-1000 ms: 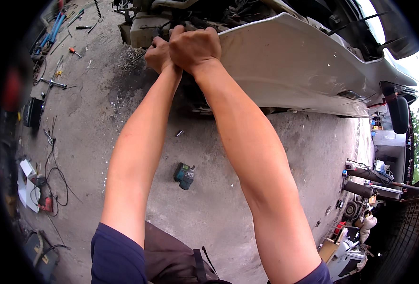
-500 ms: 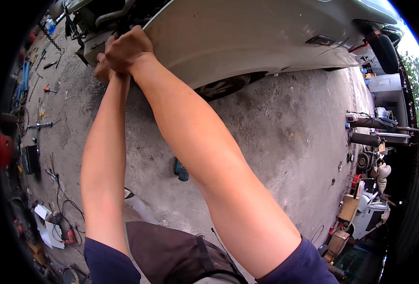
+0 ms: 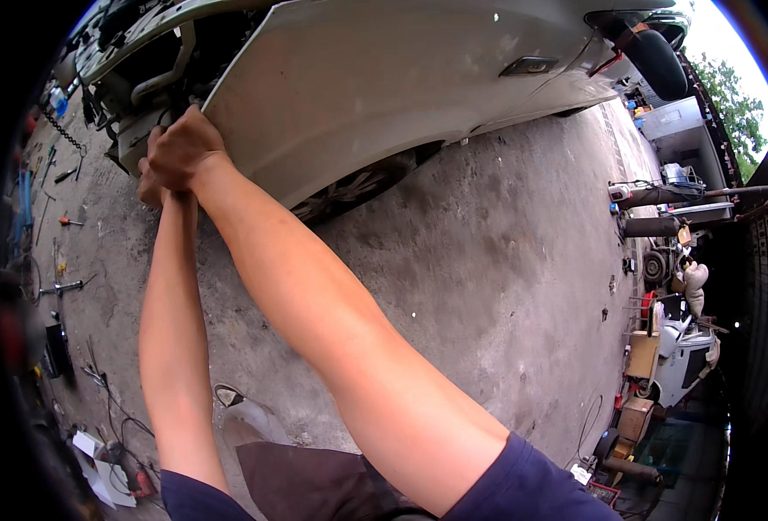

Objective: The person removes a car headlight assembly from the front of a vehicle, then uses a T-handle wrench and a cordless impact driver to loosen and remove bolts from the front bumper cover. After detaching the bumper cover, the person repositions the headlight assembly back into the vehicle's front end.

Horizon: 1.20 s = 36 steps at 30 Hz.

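Both my arms reach up and to the left, to the exposed front end of a pale car. My right hand (image 3: pixel 186 149) is closed in a fist beside the front edge of the light fender (image 3: pixel 315 95). Just below and left of it, my left hand (image 3: pixel 150 185) is closed too, largely covered by the right wrist. What the fingers wrap round is hidden. Right by the hands are the bare metal front frame (image 3: pixel 137 135) and a bent pale pipe (image 3: pixel 165 80). The front wheel (image 3: pixel 358 189) shows under the fender.
Hand tools lie on the concrete floor (image 3: pixel 453 295) at left, among them a T-handle wrench (image 3: pixel 61 287) and an orange-handled screwdriver (image 3: pixel 72 222). Cables and a white box (image 3: pixel 105 473) are at lower left. A side mirror (image 3: pixel 653 65) juts out at upper right. Cartons and parts line the right side.
The view has shifted, so the car and my hands appear lower and further left, with more of the front end showing. Both hands stay closed at the fender's front edge.
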Available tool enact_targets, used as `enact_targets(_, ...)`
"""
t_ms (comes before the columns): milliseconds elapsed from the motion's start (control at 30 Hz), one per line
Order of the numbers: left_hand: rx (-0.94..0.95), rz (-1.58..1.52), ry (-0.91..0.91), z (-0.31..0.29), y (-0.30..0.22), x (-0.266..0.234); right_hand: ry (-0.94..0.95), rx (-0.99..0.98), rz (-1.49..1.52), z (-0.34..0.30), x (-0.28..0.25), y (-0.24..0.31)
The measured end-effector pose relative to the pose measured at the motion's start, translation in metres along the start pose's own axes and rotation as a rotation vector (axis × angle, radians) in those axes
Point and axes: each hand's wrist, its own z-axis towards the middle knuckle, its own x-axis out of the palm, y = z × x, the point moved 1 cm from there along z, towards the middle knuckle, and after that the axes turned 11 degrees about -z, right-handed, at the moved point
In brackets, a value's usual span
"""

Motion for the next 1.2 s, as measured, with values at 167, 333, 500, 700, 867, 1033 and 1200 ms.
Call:
enact_targets(167,-0.022,0.006,0.027,-0.009,0.012,0.002,-0.115,0.017,-0.087,-0.006,0.016,-0.004)
enact_targets(333,-0.014,0.012,0.030,-0.008,0.007,-0.004,-0.073,0.004,-0.126,-0.004,-0.002,0.000)
enact_targets(500,-0.009,0.012,0.056,-0.009,0.001,-0.002,-0.024,-0.031,-0.090,-0.006,0.006,-0.009)
enact_targets(700,0.011,0.017,0.054,-0.011,-0.005,-0.008,-0.053,0.021,-0.064,-0.005,0.001,0.005)
enact_targets(867,0.049,0.048,0.057,-0.007,-0.001,-0.012,-0.077,-0.048,-0.039,-0.006,0.002,0.002)
enact_targets(1033,0.062,0.031,0.064,-0.009,-0.008,-0.006,-0.006,0.015,0.020,-0.001,-0.002,0.001)
enact_targets(1200,0.064,0.038,0.065,-0.009,0.003,-0.012,-0.105,0.036,-0.080,-0.015,0.004,0.018)
